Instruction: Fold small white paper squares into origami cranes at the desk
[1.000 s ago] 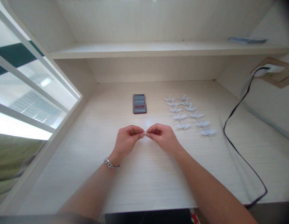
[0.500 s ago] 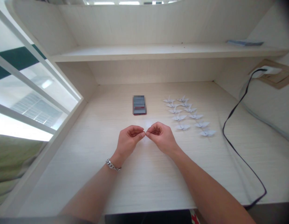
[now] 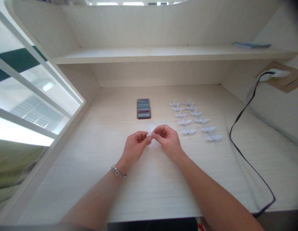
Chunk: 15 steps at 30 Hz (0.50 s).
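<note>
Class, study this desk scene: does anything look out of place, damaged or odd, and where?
Nothing looks spilled or damaged. The one oddity is the black cable, which trails from the wall socket across the right of the desk to its front edge, untidy beside the neat rows of paper cranes.

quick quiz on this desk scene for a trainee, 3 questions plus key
1. Which wrist wears the metal chain bracelet, left or right?
2. True or false: the paper cranes lie to the right of the dark rectangular item.
3. What do the fingers of the left hand and right hand pinch between them?

Key: 1. Left. 2. True. 3. A small piece of white paper.
</note>
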Motion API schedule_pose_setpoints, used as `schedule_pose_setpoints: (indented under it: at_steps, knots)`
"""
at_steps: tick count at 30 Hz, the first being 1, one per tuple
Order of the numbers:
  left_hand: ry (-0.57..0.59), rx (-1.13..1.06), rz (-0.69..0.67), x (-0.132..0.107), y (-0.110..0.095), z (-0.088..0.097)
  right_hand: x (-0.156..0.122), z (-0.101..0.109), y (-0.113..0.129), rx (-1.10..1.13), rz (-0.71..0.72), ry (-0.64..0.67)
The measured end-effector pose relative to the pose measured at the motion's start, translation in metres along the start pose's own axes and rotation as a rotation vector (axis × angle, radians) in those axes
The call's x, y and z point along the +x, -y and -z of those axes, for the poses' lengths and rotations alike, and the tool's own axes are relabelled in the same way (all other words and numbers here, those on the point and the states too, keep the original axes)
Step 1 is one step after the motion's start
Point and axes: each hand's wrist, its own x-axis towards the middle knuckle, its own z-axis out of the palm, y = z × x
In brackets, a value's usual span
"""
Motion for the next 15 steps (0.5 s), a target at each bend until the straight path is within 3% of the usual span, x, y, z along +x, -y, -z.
schedule_pose_setpoints:
  at_steps: [3, 8, 15]
  knots:
    - [-0.023, 0.122, -0.033, 0.0007, 0.0023, 0.0032, -0.0007, 0.0010, -0.0002, -0.025, -0.013, 0.027]
    - [0.016, 0.274, -0.052, -0.0016, 0.0002, 0.0087, -0.0033, 0.0045, 0.0017, -0.215, -0.006, 0.197]
    - [0.032, 0.335, -0.069, -0.0006, -0.0033, 0.0103, -0.0008, 0.0023, -0.0050, -0.101, -0.100, 0.098]
